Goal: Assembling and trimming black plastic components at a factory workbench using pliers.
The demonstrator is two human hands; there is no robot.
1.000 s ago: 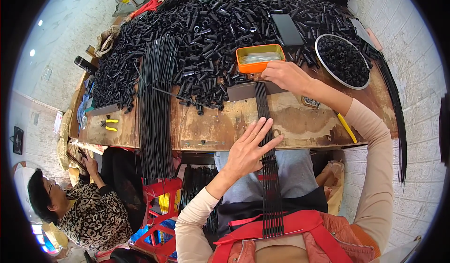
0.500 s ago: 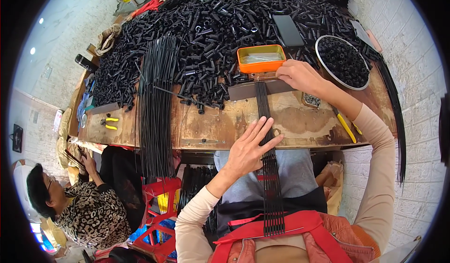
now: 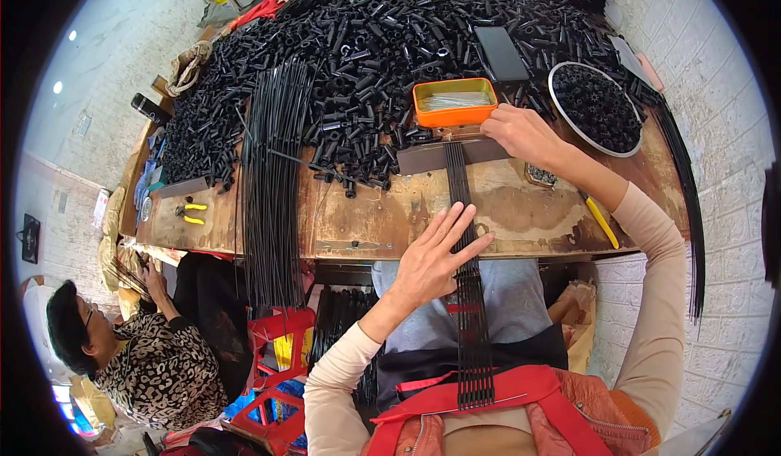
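My left hand [image 3: 439, 253] lies with fingers spread across a flat row of thin black rods [image 3: 459, 183], pressing on them at the table's front edge. The rods run from a dark bar [image 3: 421, 159] on the table down over my lap to my red apron. My right hand [image 3: 525, 137] is at the bar's right end, beside an orange box [image 3: 455, 117] of thin pale pins. Its fingertips are pinched together, and whatever they hold is hidden. A small tray of tiny metal parts [image 3: 540, 176] sits just below my right wrist.
Behind spreads a heap of black tubular parts [image 3: 358, 49], with a phone [image 3: 501, 53] on it. A bowl of black pieces [image 3: 595, 108] stands right, above yellow-handled pliers [image 3: 600, 222]. A long rod bundle [image 3: 272, 187] overhangs the edge at left. A seated person [image 3: 146, 350] works far left.
My right hand has shifted very slightly, its fingers drawn closer together. The left hand stays in place on the rods. The seated person's hands have moved a little.
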